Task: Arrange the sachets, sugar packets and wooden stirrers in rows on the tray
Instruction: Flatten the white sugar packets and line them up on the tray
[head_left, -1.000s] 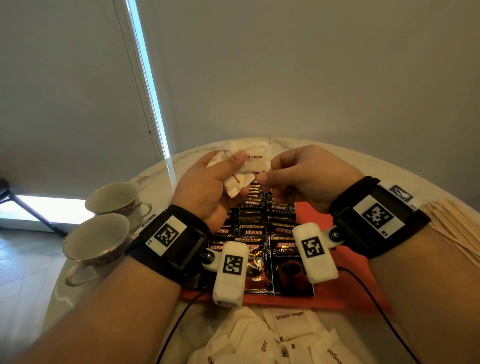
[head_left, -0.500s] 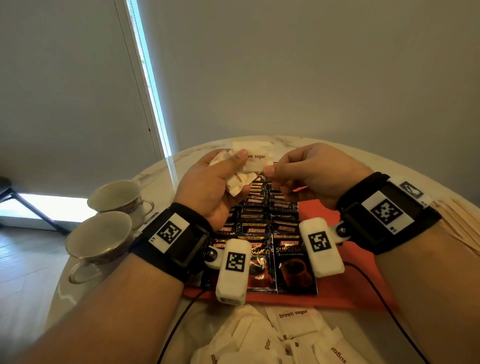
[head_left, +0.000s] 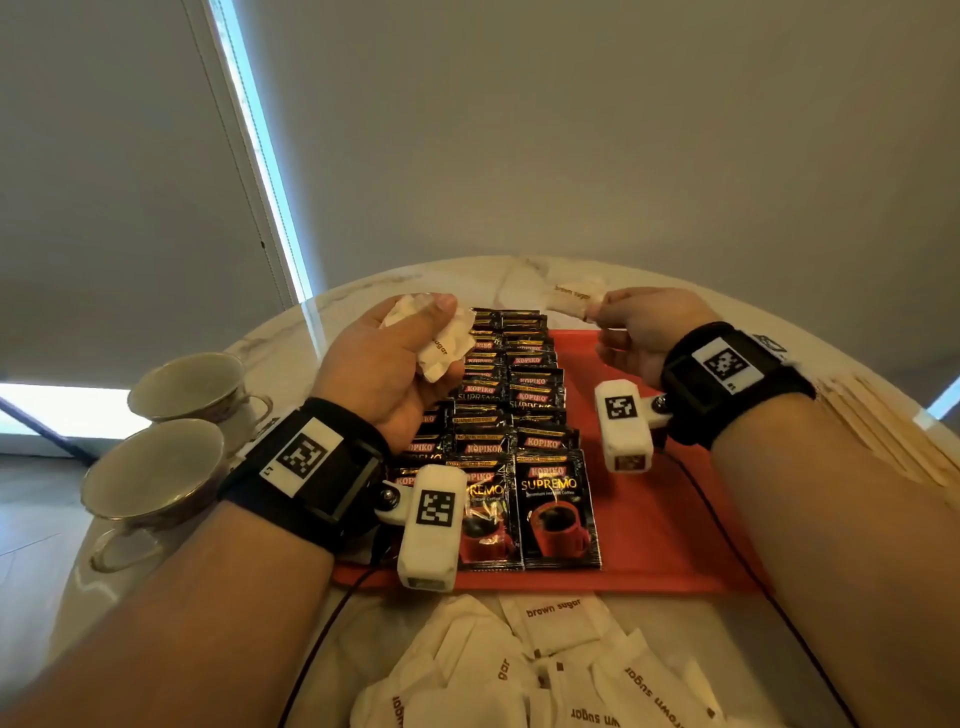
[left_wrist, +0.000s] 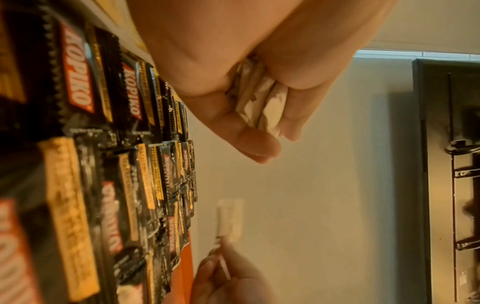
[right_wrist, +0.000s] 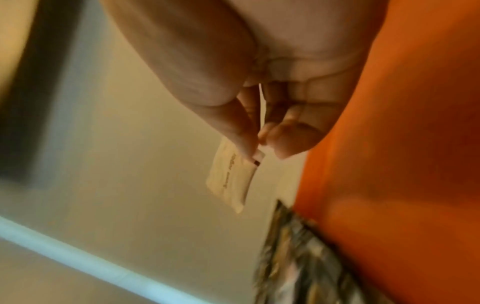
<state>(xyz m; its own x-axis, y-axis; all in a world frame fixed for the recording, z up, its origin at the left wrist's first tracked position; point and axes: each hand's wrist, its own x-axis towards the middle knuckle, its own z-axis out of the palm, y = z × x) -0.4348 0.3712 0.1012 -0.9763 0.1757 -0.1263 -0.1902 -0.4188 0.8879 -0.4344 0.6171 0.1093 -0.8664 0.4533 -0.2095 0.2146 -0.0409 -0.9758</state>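
Now right hand has drawn one pinched sugar packet away from left hand's clutched bundle.

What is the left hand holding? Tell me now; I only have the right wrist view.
Observer: The left hand grips a crumpled bunch of sugar packets above the coffee sachets.
Operator: Report where the spare packets are.
Observer: A loose pile of sugar packets lies on the table, in front of the near edge of the tray.
Operator: Find the stirrers.
Observer: The wooden stirrers lie on the table to the right of the tray, off it.
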